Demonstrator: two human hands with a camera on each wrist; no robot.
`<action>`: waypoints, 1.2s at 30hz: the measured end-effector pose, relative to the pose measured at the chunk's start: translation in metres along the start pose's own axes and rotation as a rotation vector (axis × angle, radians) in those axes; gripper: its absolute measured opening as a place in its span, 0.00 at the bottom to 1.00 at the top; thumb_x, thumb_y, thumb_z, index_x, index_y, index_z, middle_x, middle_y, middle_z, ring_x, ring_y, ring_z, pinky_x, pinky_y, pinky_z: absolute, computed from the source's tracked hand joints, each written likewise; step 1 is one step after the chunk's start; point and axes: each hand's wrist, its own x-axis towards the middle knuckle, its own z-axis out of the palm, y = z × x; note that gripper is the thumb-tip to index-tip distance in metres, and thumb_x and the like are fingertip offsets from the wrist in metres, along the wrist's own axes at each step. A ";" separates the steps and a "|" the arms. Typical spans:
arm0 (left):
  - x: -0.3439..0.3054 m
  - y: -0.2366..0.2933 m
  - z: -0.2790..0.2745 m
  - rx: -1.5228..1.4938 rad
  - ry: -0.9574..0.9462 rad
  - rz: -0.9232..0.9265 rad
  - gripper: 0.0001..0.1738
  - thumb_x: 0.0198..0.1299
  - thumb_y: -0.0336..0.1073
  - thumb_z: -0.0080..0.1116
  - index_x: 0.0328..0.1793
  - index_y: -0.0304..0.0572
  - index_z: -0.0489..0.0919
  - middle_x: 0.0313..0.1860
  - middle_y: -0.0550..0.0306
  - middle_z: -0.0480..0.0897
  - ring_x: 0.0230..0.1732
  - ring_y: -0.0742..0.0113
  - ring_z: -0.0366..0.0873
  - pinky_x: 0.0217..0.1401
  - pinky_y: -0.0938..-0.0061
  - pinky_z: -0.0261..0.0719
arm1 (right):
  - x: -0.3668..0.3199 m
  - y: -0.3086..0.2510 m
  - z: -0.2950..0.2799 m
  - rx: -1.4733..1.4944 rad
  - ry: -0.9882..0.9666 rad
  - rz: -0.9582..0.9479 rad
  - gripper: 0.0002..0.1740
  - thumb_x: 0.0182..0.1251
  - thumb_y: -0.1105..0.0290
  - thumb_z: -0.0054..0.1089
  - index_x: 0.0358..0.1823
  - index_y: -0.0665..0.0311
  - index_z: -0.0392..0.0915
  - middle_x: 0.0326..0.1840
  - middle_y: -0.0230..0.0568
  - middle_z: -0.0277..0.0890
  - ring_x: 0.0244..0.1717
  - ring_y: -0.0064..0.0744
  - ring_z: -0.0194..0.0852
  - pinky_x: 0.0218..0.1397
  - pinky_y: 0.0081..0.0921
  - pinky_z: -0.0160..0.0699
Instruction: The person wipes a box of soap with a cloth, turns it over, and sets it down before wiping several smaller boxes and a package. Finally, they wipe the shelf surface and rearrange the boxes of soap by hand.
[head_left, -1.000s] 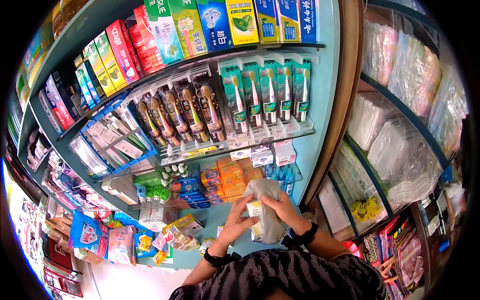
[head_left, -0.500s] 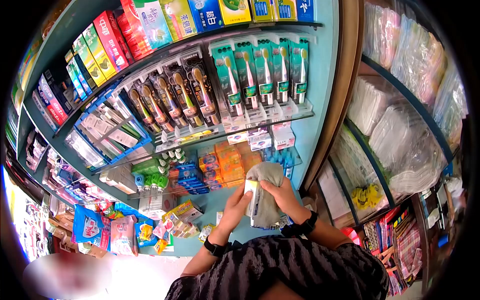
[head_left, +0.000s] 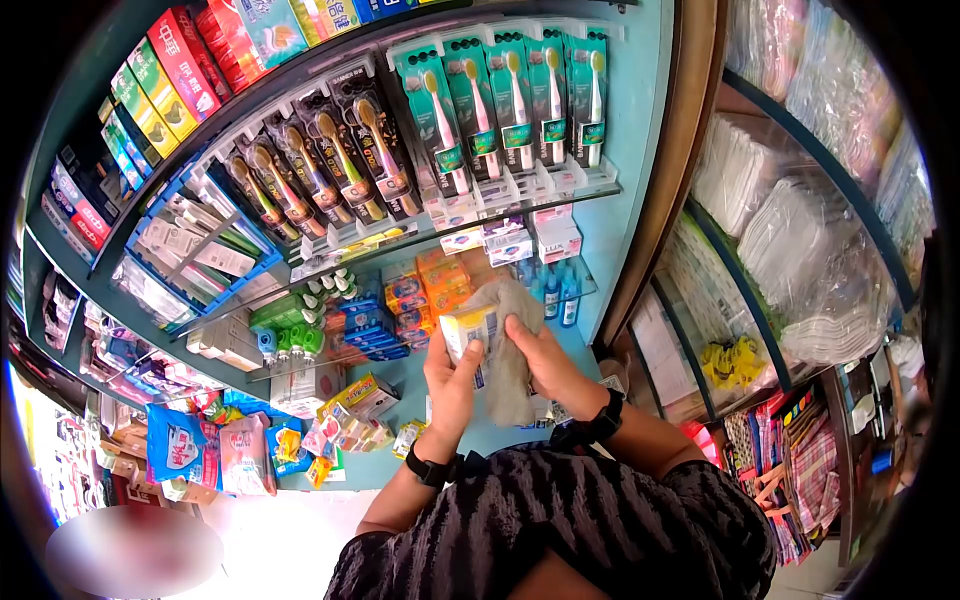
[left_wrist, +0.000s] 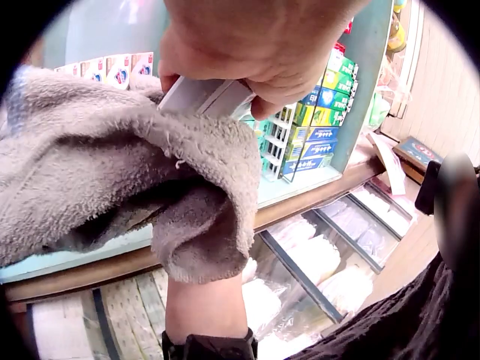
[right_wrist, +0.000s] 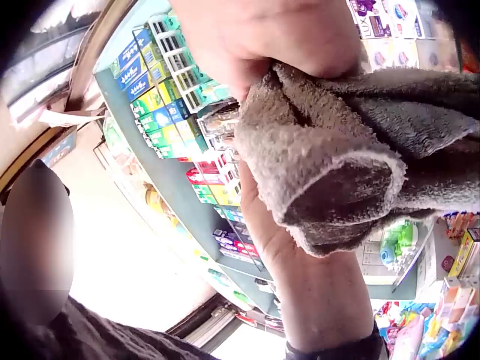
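Note:
My left hand (head_left: 452, 372) grips a small white and yellow box (head_left: 468, 330) in front of the shop shelves. My right hand (head_left: 540, 360) holds a grey towel cloth (head_left: 510, 360) and presses it against the box's right side. In the left wrist view the box (left_wrist: 206, 96) shows as a white edge under the fingers, with the cloth (left_wrist: 127, 180) draped below it. In the right wrist view the cloth (right_wrist: 352, 165) is bunched in my right hand (right_wrist: 277, 37), and the left forearm (right_wrist: 315, 292) rises behind it.
Toothbrush packs (head_left: 500, 110) hang above a glass shelf (head_left: 480, 215) with small soap boxes (head_left: 555, 240). Orange and blue boxes (head_left: 420, 300) sit behind the hands. Toothpaste boxes (head_left: 170, 70) fill the upper left. Plastic-wrapped goods (head_left: 790, 260) fill the right-hand shelves.
Both hands have risen with the box and cloth towards the shelf. The box has turned so its printed face shows, and the cloth has slid to its right side.

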 end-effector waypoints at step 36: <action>-0.007 -0.014 -0.061 -0.429 0.020 -0.474 0.22 0.66 0.34 0.47 0.65 0.42 0.63 0.53 0.57 0.75 0.54 0.67 0.75 0.58 0.69 0.73 | 0.002 0.028 -0.018 -0.329 -0.063 0.093 0.20 0.64 0.66 0.61 0.54 0.68 0.71 0.47 0.35 0.76 0.46 0.25 0.75 0.49 0.24 0.75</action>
